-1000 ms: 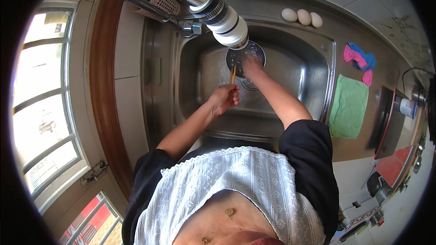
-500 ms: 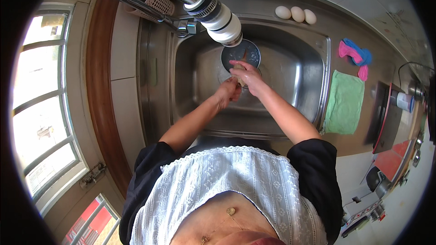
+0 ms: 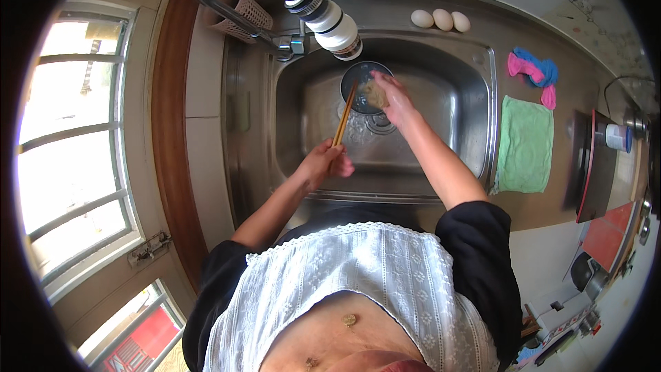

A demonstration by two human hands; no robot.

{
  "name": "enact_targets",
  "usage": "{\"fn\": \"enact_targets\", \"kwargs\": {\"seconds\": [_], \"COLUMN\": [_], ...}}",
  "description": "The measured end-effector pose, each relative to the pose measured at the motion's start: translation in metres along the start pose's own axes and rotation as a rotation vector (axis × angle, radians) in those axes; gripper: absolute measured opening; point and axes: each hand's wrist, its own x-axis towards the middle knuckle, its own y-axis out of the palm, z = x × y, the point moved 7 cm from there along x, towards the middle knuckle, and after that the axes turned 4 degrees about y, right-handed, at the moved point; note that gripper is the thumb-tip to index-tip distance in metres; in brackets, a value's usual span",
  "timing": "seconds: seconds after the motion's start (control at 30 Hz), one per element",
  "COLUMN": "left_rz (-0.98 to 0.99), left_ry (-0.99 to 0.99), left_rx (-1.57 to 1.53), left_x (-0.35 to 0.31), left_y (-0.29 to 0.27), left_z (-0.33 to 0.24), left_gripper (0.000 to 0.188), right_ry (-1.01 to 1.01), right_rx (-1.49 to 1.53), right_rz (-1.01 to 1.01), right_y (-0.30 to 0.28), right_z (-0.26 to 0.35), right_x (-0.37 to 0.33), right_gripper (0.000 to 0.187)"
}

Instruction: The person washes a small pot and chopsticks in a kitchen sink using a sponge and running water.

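From my remote post I see a dark round bowl [image 3: 363, 76], a metal sink [image 3: 427, 148] surrounding it, the left hand [image 3: 328, 164] clasping wooden chopsticks [image 3: 343, 124], tips over the bowl, the right hand [image 3: 395, 96] grasping a pale scrubber [image 3: 374, 96] above it.

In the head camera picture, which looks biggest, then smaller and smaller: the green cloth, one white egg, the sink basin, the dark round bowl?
1. Sink basin
2. Green cloth
3. Dark round bowl, partly covered
4. White egg; all three look too alike to rank
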Motion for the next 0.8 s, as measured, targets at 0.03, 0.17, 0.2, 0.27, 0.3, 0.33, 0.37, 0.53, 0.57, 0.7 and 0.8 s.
{"fn": "enact_targets", "kwargs": {"seconds": [0.03, 0.17, 0.2, 0.27, 0.3, 0.33, 0.37, 0.53, 0.57, 0.7, 0.8], "left_rz": [-0.036, 0.046, 0.074, 0.133, 0.133, 0.124, 0.124, -0.248, -0.085, 0.254, 0.207], "left_ry": [-0.007, 0.023, 0.024, 0.058, 0.138, 0.212, 0.285, 1.374, 1.391, 1.151, 1.061], "left_rx": [-0.098, -0.032, -0.004, 0.181, 0.277, 0.370, 0.468, 1.657, 1.713, 1.816, 1.735], "left_x": [0.009, 0.054, 0.061, 0.066, 0.067, 0.068, 0.062, 0.005, 0.016, 0.044, 0.031], "left_y": [0.004, 0.026, 0.034, 0.044, 0.040, 0.026, 0.021, 0.060, 0.067, 0.056, 0.052], "left_z": [-0.001, 0.005, 0.008, 0.008, 0.003, 0.000, -0.010, -0.094, -0.086, -0.045, -0.044], "left_gripper": [0.010, 0.020, 0.021, 0.028, 0.029, 0.031, 0.033, 0.039, 0.040, 0.039, 0.030], "right_ry": [0.027, 0.014, -0.029, -0.041, -0.047, -0.112, -0.082, -0.156, -0.170, -0.139, 0.021], "right_rx": [0.019, -0.251, -0.327, -0.432, -0.484, -0.573, -0.664, -1.289, -1.421, -1.473, -1.456], "right_rz": [0.084, 0.279, 0.243, 0.204, 0.184, 0.193, 0.253, 0.523, 0.545, 0.832, 0.879], "right_y": [0.006, 0.035, 0.036, 0.022, 0.013, 0.011, 0.007, 0.018, 0.022, 0.021, -0.011], "right_z": [-0.005, -0.025, -0.026, -0.026, -0.024, -0.020, -0.022, -0.015, -0.012, -0.008, 0.009], "right_x": [-0.011, -0.045, -0.048, -0.038, -0.034, -0.034, -0.035, -0.060, -0.067, -0.088, -0.092], "right_gripper": [0.025, 0.032, 0.027, 0.025, 0.023, 0.019, 0.018, 0.014, 0.014, 0.018, 0.019]}}
